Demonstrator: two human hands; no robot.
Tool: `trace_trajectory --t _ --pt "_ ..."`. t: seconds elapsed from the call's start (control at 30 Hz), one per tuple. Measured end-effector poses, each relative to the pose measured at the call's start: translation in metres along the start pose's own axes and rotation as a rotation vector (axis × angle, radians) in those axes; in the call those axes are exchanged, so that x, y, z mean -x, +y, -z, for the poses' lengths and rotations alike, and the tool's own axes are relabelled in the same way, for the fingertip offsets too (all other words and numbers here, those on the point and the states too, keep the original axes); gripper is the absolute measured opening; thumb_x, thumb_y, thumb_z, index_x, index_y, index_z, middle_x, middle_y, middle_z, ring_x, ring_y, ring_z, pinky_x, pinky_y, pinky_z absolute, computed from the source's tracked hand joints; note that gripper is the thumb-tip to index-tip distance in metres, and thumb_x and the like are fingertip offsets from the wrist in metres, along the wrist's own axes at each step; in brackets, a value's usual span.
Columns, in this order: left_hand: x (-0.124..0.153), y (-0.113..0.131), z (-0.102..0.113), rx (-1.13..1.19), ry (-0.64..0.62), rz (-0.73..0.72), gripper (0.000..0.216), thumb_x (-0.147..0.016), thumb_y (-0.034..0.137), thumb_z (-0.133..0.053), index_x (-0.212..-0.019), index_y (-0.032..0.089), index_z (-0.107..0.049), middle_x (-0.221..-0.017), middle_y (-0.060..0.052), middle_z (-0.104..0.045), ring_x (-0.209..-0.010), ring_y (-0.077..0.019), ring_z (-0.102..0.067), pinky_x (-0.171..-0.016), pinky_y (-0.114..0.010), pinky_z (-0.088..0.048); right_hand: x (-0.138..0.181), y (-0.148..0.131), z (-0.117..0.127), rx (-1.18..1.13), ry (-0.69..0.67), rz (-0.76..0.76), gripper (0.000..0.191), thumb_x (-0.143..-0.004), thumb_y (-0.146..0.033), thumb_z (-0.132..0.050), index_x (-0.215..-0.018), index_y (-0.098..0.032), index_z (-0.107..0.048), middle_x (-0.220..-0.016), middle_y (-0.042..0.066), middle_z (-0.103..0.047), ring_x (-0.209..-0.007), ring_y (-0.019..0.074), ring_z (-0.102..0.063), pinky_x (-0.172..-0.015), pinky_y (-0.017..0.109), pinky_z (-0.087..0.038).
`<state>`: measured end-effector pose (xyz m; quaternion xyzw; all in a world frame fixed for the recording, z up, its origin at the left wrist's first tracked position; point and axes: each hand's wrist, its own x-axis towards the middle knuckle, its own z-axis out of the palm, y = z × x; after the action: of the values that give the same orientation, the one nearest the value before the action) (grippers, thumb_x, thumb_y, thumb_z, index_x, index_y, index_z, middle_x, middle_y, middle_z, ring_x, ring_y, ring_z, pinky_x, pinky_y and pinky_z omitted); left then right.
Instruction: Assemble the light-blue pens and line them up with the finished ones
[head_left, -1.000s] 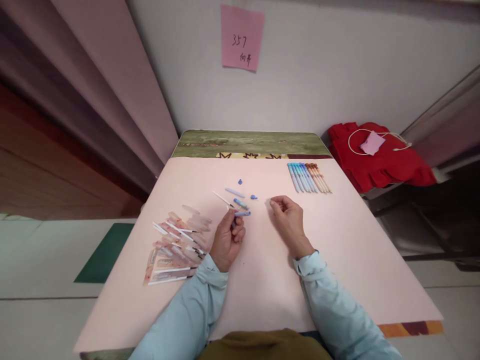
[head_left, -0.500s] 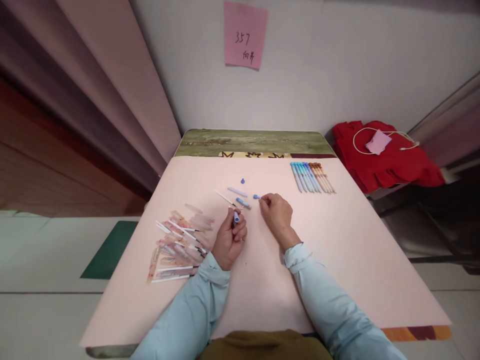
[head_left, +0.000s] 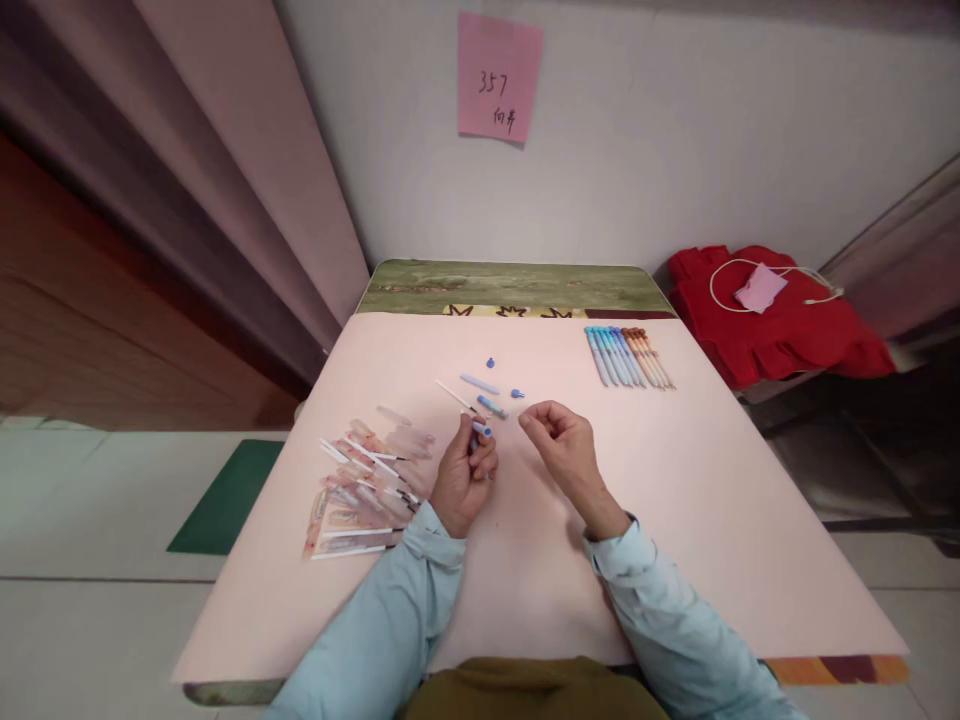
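My left hand [head_left: 466, 475] is closed round a blue pen barrel [head_left: 481, 429], whose open end points up to the right. Thumb and forefinger of my right hand [head_left: 566, 445] are pressed together in a pinch, just above the table; anything between them is too small to make out. Beyond the hands lie a short blue patterned pen part [head_left: 492, 406], a pale lilac pen tube [head_left: 479, 384] and a thin white refill [head_left: 454, 395]. Two small blue pen tops, one farther off [head_left: 490, 363] and one nearer my right hand [head_left: 517, 394], rest apart on the pink surface.
Left of my hands spreads a loose heap of clear pinkish pen tubes [head_left: 409, 440] and white refills [head_left: 356, 551]. A row of blue and brown pens [head_left: 628, 357] lies at the back right. A red cloth [head_left: 772, 345] with a white cable is beside the pink-covered table [head_left: 675, 560].
My right hand has drawn back from the nearer blue pen top, which now lies free on the table. The barrel in my left hand has tipped to the right.
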<state>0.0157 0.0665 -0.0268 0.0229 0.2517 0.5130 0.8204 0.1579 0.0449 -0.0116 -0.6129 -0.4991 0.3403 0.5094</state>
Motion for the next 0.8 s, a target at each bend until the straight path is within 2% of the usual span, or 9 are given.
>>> trace_trajectory --t 0.07,0.13,0.3,0.37,0.43,0.53,0.6,0.7,0.8 --pt "0.000 -0.002 0.002 -0.064 -0.002 -0.026 0.022 -0.090 0.034 -0.061 -0.085 0.012 -0.060 -0.058 0.005 -0.047 -0.037 0.0004 -0.029 -0.031 -0.010 -0.022 0.007 -0.009 -0.001 -0.111 -0.063 -0.007 0.025 -0.081 -0.044 -0.061 -0.077 -0.019 -0.060 -0.054 -0.006 -0.046 -0.046 0.0083 -0.034 -0.045 0.021 -0.027" --pt "0.001 -0.005 0.003 -0.121 -0.017 -0.026 0.023 -0.085 0.034 -0.067 -0.085 0.012 -0.060 -0.059 0.005 -0.049 -0.037 0.0005 -0.029 -0.031 -0.010 -0.022 0.008 -0.009 -0.001 -0.075 -0.060 0.001 0.023 -0.082 -0.041 -0.060 -0.076 -0.019 -0.059 -0.055 -0.005 -0.048 -0.047 0.0087 -0.037 -0.046 0.021 -0.030" --pt "0.006 -0.011 0.004 -0.201 -0.108 0.049 0.022 -0.078 0.028 -0.074 -0.087 0.011 -0.062 -0.062 0.003 -0.052 -0.041 0.0004 -0.030 -0.034 -0.010 -0.022 -0.002 0.015 0.002 0.523 0.054 0.062 0.011 -0.078 -0.027 -0.058 -0.070 -0.020 -0.061 -0.068 0.000 -0.061 -0.056 0.0119 -0.049 -0.055 0.024 -0.034" --pt "0.008 -0.012 0.003 -0.226 -0.145 0.081 0.022 -0.077 0.026 -0.076 -0.087 0.011 -0.063 -0.063 0.002 -0.053 -0.042 0.0004 -0.030 -0.035 -0.009 -0.023 -0.005 0.024 0.003 0.703 0.025 0.071 0.009 -0.077 -0.025 -0.057 -0.071 -0.020 -0.062 -0.071 0.001 -0.063 -0.060 0.0135 -0.052 -0.056 0.025 -0.033" --pt "0.008 -0.014 0.003 -0.234 -0.159 0.088 0.022 -0.076 0.024 -0.077 -0.085 0.010 -0.062 -0.065 0.002 -0.054 -0.043 0.0006 -0.030 -0.036 -0.009 -0.024 -0.006 0.027 0.004 0.759 -0.015 0.060 0.009 -0.077 -0.025 -0.057 -0.072 -0.020 -0.064 -0.072 0.002 -0.064 -0.062 0.0145 -0.053 -0.056 0.026 -0.033" --pt "0.006 -0.014 0.005 -0.214 -0.133 0.042 0.023 -0.074 0.024 -0.078 -0.085 0.011 -0.063 -0.066 0.002 -0.054 -0.044 0.0003 -0.031 -0.036 -0.010 -0.024 -0.006 0.023 0.009 0.625 -0.026 0.066 0.012 -0.077 -0.027 -0.058 -0.077 -0.020 -0.068 -0.072 0.002 -0.065 -0.060 0.0140 -0.053 -0.057 0.026 -0.036" --pt "0.003 -0.014 0.007 -0.199 -0.109 -0.002 0.024 -0.073 0.024 -0.079 -0.085 0.011 -0.063 -0.066 0.002 -0.054 -0.045 0.0004 -0.032 -0.036 -0.009 -0.024 -0.005 0.015 0.013 0.371 -0.078 0.071 0.019 -0.079 -0.029 -0.057 -0.088 -0.020 -0.070 -0.074 0.001 -0.065 -0.055 0.0117 -0.050 -0.054 0.025 -0.037" --pt "0.001 -0.013 0.009 -0.202 -0.091 -0.041 0.025 -0.072 0.024 -0.080 -0.085 0.011 -0.062 -0.069 0.001 -0.056 -0.044 0.0010 -0.032 -0.037 -0.009 -0.024 -0.002 0.004 0.014 -0.067 -0.252 0.043 0.033 -0.080 -0.034 -0.060 -0.110 -0.020 -0.066 -0.082 0.001 -0.065 -0.054 0.0093 -0.047 -0.051 0.023 -0.039" --pt "0.000 -0.015 0.009 -0.232 -0.086 -0.057 0.027 -0.071 0.024 -0.080 -0.086 0.011 -0.062 -0.068 0.001 -0.057 -0.043 0.0010 -0.033 -0.036 -0.009 -0.023 0.000 0.000 0.010 -0.301 -0.307 -0.022 0.035 -0.078 -0.036 -0.069 -0.108 -0.020 -0.066 -0.077 0.000 -0.063 -0.057 0.0091 -0.049 -0.053 0.022 -0.041"
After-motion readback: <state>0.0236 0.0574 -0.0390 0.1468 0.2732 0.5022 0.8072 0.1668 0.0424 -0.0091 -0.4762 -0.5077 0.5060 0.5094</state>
